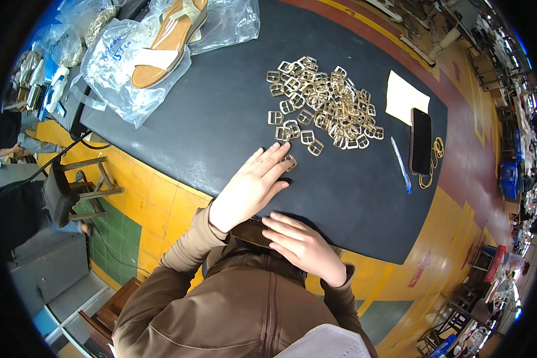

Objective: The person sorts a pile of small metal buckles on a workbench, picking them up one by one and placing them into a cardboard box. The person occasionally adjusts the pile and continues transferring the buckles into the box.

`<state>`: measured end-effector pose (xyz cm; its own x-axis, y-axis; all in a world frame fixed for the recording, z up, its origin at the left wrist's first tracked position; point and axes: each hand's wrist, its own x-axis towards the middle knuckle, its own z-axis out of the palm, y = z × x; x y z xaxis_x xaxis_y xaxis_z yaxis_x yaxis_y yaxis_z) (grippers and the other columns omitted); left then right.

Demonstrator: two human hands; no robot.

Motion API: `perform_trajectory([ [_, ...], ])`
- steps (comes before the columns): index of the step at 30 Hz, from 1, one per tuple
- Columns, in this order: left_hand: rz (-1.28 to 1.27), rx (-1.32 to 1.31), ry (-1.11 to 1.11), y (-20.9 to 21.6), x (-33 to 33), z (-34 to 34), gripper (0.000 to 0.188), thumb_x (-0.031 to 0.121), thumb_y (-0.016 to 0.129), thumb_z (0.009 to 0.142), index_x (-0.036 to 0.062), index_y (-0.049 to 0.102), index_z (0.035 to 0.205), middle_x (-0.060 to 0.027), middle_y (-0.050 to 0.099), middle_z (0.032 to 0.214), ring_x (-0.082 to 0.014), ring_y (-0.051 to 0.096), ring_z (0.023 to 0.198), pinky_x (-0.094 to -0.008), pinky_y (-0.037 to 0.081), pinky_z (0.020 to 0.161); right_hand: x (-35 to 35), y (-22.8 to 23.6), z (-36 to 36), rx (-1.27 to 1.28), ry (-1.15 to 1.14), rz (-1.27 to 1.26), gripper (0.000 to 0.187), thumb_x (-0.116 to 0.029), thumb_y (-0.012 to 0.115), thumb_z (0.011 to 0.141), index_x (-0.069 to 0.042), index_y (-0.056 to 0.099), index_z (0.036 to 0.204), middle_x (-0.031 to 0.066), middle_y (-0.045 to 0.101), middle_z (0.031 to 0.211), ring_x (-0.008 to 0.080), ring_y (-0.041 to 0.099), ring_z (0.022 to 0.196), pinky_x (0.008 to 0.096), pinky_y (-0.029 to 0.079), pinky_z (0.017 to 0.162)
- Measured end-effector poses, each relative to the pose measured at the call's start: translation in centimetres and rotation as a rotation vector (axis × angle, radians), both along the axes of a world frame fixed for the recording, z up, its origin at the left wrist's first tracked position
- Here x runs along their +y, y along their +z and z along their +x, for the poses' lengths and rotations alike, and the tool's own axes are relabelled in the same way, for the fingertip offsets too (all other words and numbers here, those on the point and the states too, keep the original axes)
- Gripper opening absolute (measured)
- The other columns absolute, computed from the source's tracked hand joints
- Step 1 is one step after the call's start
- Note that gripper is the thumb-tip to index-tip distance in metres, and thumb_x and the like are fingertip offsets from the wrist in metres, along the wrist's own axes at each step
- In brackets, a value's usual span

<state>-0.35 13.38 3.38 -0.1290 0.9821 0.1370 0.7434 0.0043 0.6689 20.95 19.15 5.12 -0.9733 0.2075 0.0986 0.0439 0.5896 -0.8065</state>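
Note:
A pile of small gold metal buckles [346, 110] lies on the dark table, with several looser ones along its near left side. My left hand [249, 188] reaches over the tabletop, palm down and fingers stretched out. One single buckle [289, 162] sits against its fingers, partly covered by them. At the table's near edge is my right hand [299, 241], its fingers extended and nothing visible in them. What lies under its palm is hidden. A few buckles seem to show by the edge between my hands, too covered to make out.
A tan sandal [170, 45] rests on clear plastic bags [125, 89] at the far left of the table [221, 107]. To the right lie a pale paper sheet [404, 95], a phone [421, 143], a blue pen [401, 164] and a yellow cord [438, 148]. A stool [62, 194] stands left.

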Motion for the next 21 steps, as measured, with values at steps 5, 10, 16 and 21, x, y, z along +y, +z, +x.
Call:
perform_trajectory([
  [5, -0.091, -0.172, -0.133, 0.5, -1.9, 0.2, 0.026, 0.007, 0.062, 0.103, 0.0033, 0.063, 0.129, -0.0188, 0.050, 0.162, -0.0385, 0.044, 0.153, -0.0563, 0.031, 0.127, 2.7, 0.0, -1.4, 0.139, -0.415, 0.029, 0.030, -0.006, 0.074, 0.096, 0.000, 0.074, 0.125, 0.0160, 0.068, 0.138, 0.0368, 0.066, 0.124, 0.0462, 0.054, 0.105],
  [10, 0.032, -0.320, 0.095, 1.4, -2.6, -1.1, 0.037, 0.006, 0.059, 0.105, 0.0041, 0.058, 0.142, -0.0195, 0.047, 0.163, -0.0375, 0.040, 0.156, -0.0562, 0.027, 0.129, 3.7, -1.6, -4.6, 0.010, -0.280, 0.337, 0.047, -0.024, 0.070, 0.101, -0.001, 0.063, 0.142, 0.0163, 0.058, 0.154, 0.0353, 0.052, 0.145, 0.0493, 0.041, 0.121],
  [16, 0.103, -0.184, 0.115, 1.6, -0.3, -3.1, 0.042, 0.008, 0.061, 0.104, 0.0059, 0.058, 0.146, -0.0169, 0.050, 0.161, -0.0366, 0.042, 0.154, -0.0551, 0.028, 0.129, 0.6, -1.6, -2.5, -0.050, 0.077, 0.151, 0.044, -0.026, 0.068, 0.103, -0.007, 0.065, 0.143, 0.0115, 0.057, 0.157, 0.0302, 0.050, 0.148, 0.0474, 0.040, 0.123],
  [21, 0.120, 0.098, 0.017, 0.0, 3.4, -2.7, 0.047, 0.016, 0.066, 0.103, 0.0080, 0.057, 0.149, -0.0148, 0.048, 0.162, -0.0371, 0.039, 0.155, -0.0553, 0.030, 0.128, 3.4, 0.9, -0.1, -0.099, 0.244, -0.131, 0.036, -0.016, 0.071, 0.101, -0.006, 0.072, 0.135, 0.0119, 0.063, 0.150, 0.0310, 0.058, 0.141, 0.0448, 0.047, 0.119],
])
